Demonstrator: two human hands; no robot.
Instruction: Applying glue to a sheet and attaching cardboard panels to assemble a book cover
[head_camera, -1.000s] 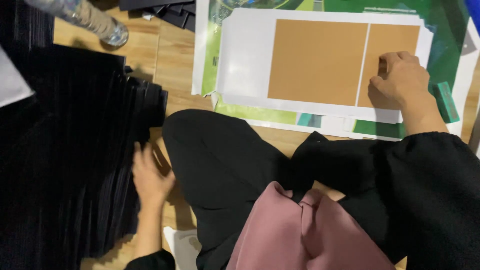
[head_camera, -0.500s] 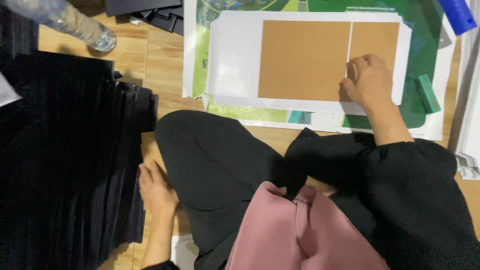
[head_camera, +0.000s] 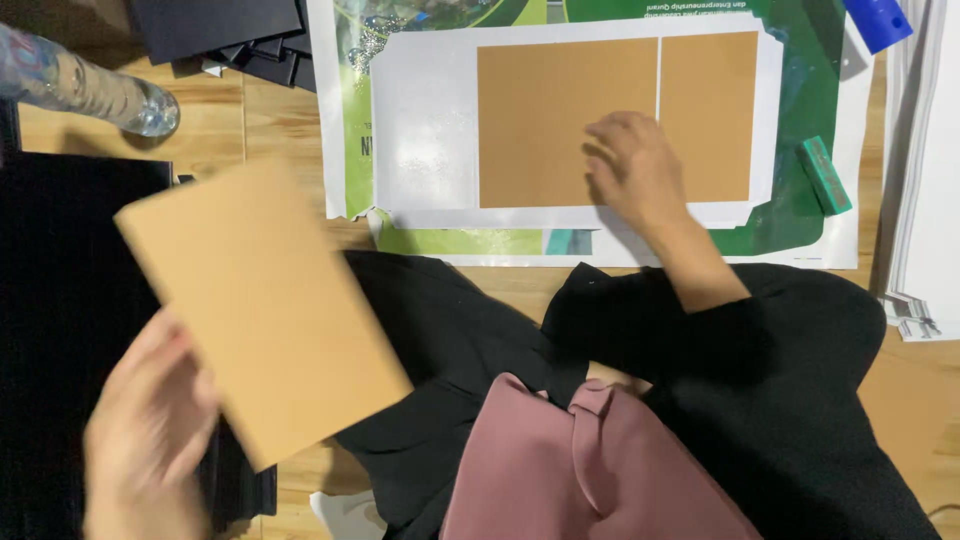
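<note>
Our left hand (head_camera: 150, 440) grips a loose brown card (head_camera: 262, 310), tilted above black sheets (head_camera: 60, 330). Our right hand (head_camera: 635, 170), fingers seemingly flat, presses two brown panels (head_camera: 565, 120) on white paper (head_camera: 425, 120); easing pressure could shift them.

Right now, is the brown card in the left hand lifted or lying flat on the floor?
Lifted: the left hand grips the brown card by its lower edge, tilted above the black stack.
</note>
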